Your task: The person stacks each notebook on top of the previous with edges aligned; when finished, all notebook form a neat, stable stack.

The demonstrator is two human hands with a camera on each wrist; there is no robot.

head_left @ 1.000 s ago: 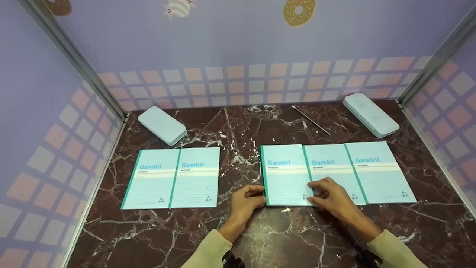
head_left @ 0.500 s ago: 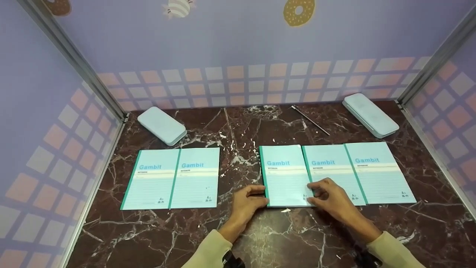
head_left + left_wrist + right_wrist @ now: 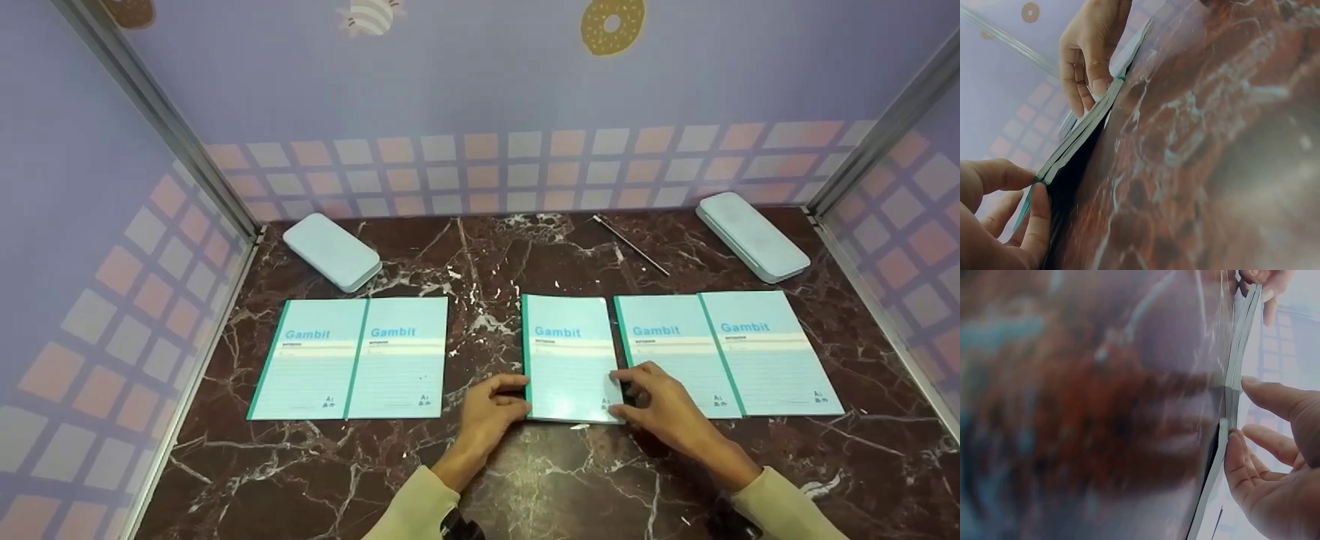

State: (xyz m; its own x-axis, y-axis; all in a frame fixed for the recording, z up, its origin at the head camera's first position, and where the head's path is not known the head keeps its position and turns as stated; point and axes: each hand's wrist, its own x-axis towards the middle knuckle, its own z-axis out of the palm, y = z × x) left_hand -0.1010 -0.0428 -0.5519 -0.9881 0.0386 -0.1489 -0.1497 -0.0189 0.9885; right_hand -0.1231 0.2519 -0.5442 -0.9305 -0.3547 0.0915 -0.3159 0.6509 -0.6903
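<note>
Between my two hands is a pale blue Gambit notebook (image 3: 568,364) with a green spine. In the left wrist view it shows as a stack of two notebooks (image 3: 1081,132), one upon the other, a dark shadow beneath their edge. My left hand (image 3: 484,412) pinches the stack at the spine, near the lower left corner. Thumb and fingers of my right hand (image 3: 664,409) grip its right edge low down. Just right of the stack lie two more notebooks, the nearer one (image 3: 664,311) partly behind my right hand and the farther one (image 3: 776,375) overlapping it.
Two more notebooks lie at left, an outer one (image 3: 307,382) and an inner one (image 3: 397,375). Behind them rests a white pencil case (image 3: 332,251). A second case (image 3: 752,236) and a thin pen (image 3: 630,244) lie at the back right. Walls enclose the marble table (image 3: 540,487).
The stack has slid left and slightly toward me, away from the notebooks at right, opening a narrow gap. Both hands moved left with it.
</note>
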